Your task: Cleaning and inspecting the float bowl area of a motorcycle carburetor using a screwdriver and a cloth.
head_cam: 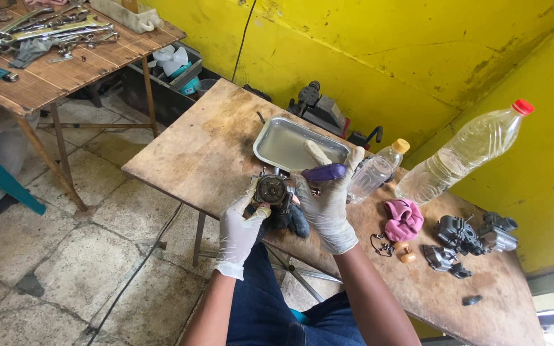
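From the head camera, both hands wear white gloves over the near edge of a worn wooden table [181, 160]. The left hand [242, 221] cups a round metal carburetor part [272, 189] from below and the left, fingers curled closed around its body, the thumb lying along its lower rim. The part sits just in front of a shallow metal tray [283, 142] holding cloudy liquid. The right hand [328, 205] is closed around a purple-handled brush [324, 172], whose handle crosses the top of the fingers and points left, ending just right of and slightly above the part (the bristle end cannot be made out). A dark rag [293, 221] lies under the part, between the two wrists. To the right stand a small clear bottle [377, 170] and a large one [466, 154], then a pink cloth [403, 219] and dark carburetor bodies [476, 234].
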